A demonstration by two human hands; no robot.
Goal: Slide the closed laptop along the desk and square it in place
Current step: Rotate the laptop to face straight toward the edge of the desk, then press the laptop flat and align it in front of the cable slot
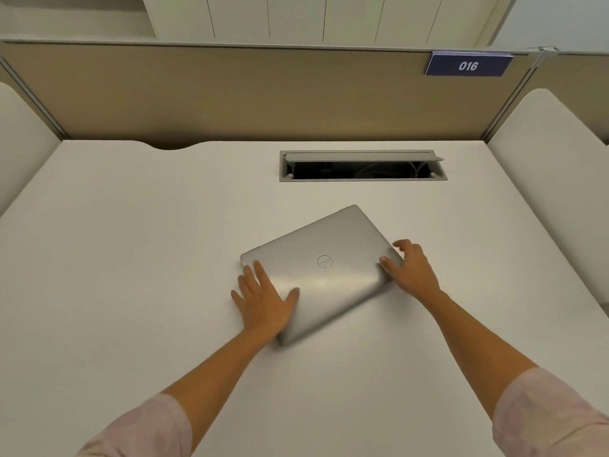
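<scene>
A closed silver laptop (324,268) with a round logo on its lid lies on the white desk (131,258), turned at an angle to the desk's edges. My left hand (263,300) rests flat on the lid's near left part, fingers spread, with some fingers off the left edge. My right hand (410,267) grips the laptop's right corner, thumb on the lid and fingers curled around the far edge.
An open grey cable hatch (362,166) is set into the desk just beyond the laptop. A beige partition (230,94) with a blue "016" sign (468,65) closes the back. White side panels (553,166) stand left and right.
</scene>
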